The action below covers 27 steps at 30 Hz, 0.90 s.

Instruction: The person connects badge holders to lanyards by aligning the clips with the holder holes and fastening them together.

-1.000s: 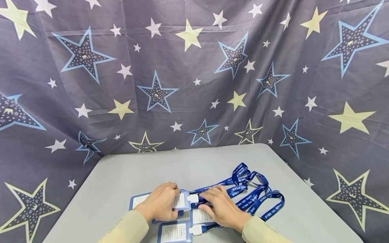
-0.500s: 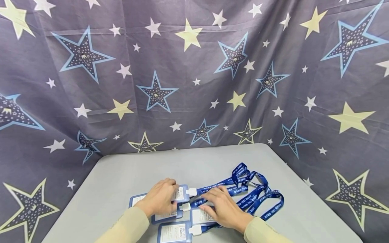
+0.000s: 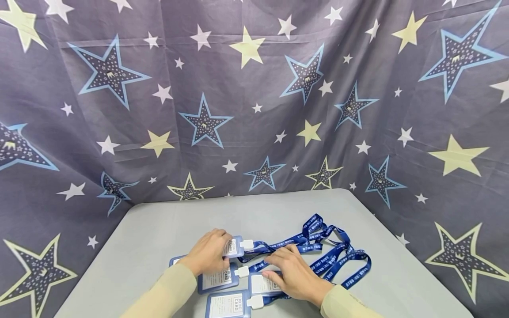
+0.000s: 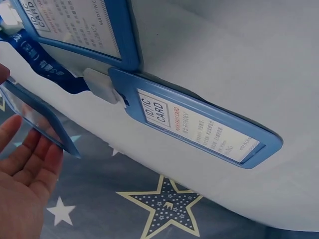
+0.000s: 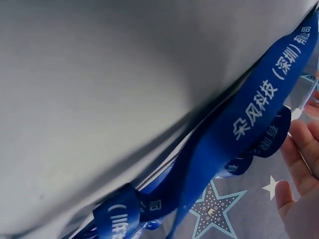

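Note:
My left hand (image 3: 210, 252) pinches a blue-framed ID card holder (image 3: 237, 246), raised off the table in the left wrist view, its fingers spread along the holder's back. A white clip joins this holder to a blue lanyard (image 3: 258, 248). Below that hand lie another card holder (image 3: 216, 279) and the edge of one at the far left, mostly hidden by the hand and sleeve. My right hand (image 3: 296, 274) is over the lanyards and partly covers a card holder (image 3: 260, 284); its fingers are loosely bent, with nothing gripped between them in the right wrist view.
Nearest the front edge lies one more card holder (image 3: 226, 304) with its white clip. Several blue lanyards (image 3: 338, 251) loop and overlap to the right on the grey table (image 3: 167, 225). Star-patterned curtain (image 3: 246, 110) surrounds the table's back and sides.
My left hand has moved slightly away from me and lifted the card holder, uncovering more of the holder beneath. Its lanyard has slackened and bent. The right hand has stayed almost still.

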Tool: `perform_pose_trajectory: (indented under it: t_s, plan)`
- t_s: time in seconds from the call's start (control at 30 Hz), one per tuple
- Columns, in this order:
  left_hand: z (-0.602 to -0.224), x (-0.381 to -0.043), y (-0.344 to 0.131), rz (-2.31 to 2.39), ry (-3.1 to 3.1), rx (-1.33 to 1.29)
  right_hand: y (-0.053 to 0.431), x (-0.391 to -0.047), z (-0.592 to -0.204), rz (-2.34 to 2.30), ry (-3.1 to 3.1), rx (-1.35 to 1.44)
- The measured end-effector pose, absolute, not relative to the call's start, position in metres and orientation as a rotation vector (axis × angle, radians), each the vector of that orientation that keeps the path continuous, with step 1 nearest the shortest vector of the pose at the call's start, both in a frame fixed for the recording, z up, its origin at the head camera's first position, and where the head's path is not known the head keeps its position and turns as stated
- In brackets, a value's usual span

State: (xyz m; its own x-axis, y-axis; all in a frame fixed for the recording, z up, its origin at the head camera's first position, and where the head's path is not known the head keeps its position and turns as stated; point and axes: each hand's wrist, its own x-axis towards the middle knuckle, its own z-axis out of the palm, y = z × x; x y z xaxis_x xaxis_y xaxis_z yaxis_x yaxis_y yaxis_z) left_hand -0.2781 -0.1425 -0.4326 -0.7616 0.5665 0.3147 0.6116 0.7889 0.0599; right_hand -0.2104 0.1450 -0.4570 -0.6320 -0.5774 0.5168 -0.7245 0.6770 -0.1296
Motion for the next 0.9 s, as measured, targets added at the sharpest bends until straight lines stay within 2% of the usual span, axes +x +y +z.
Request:
perform_pose_trajectory:
  t_s: [0.9]
  plan:
    - [-0.446,-0.309,-0.141,-0.262,-2.654,-0.889,0.146,-0.210,-0.459,0.430,-2.410,1.050]
